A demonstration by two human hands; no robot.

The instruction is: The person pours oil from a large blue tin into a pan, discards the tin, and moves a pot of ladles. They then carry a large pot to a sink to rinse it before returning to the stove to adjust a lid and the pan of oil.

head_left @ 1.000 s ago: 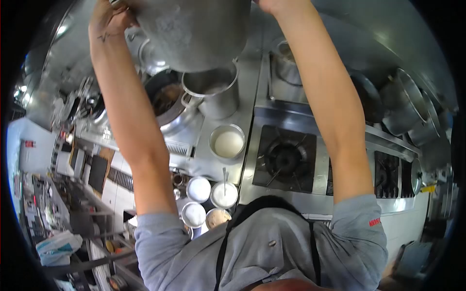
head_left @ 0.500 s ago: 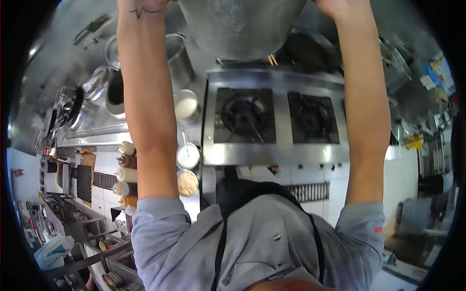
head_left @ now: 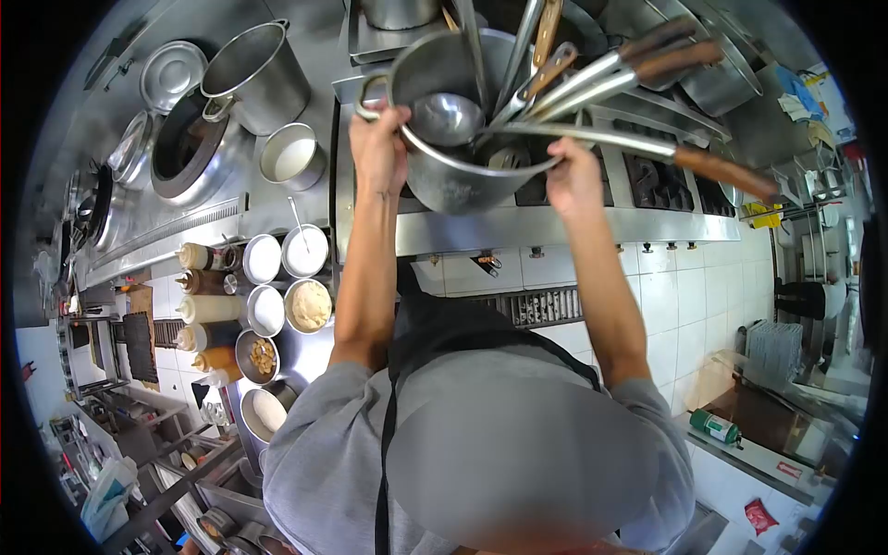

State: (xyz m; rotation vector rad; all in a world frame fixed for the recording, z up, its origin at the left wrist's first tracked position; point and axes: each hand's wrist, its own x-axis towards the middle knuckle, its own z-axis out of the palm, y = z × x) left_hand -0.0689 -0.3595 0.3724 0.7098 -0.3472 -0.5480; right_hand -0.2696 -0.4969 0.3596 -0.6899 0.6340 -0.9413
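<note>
A large metal stockpot, tilted toward me, hangs over the front of the stove. My left hand is closed on its left side, at the rim just below a loop handle. On the opposite side my right hand grips the rim. Several long utensils stick out of the pot toward the right. Among them are a ladle with a round steel bowl and a long-handled tool with a wooden grip. The far ends of some utensils are hidden inside the pot.
Left of the stove stand a tall pot, a saucepan of white liquid and several small bowls, one holding a pale paste. Squeeze bottles line the counter edge. A large pan stands at the back right.
The stockpot has come down and nearer from high in front of me. It now tips toward me, showing the utensils inside. Both arms have lowered with it, still holding its sides.
</note>
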